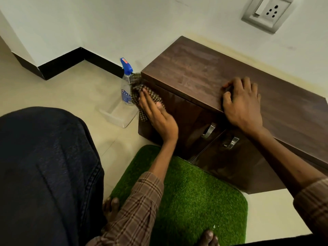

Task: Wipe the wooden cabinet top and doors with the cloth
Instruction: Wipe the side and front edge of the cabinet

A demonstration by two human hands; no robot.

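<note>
A low dark wooden cabinet stands against the wall, its top [195, 68] bare and glossy. My left hand [159, 118] lies flat on a brown checkered cloth [137, 89] and presses it against the upper left corner of the left door [184, 132]. Part of the cloth sticks out past the cabinet's left edge. My right hand [243, 103] rests palm down on the front edge of the top, fingers spread, holding nothing. The right door [230, 166] sits below that arm. Both doors are closed, each with a metal handle [209, 130].
A clear spray bottle with a blue trigger [126, 86] stands on the floor just left of the cabinet, beside a clear plastic tray [117, 114]. A green grass mat [195, 192] lies in front of the doors. My knee in dark jeans [44, 174] fills the lower left. A wall socket [268, 13] is above.
</note>
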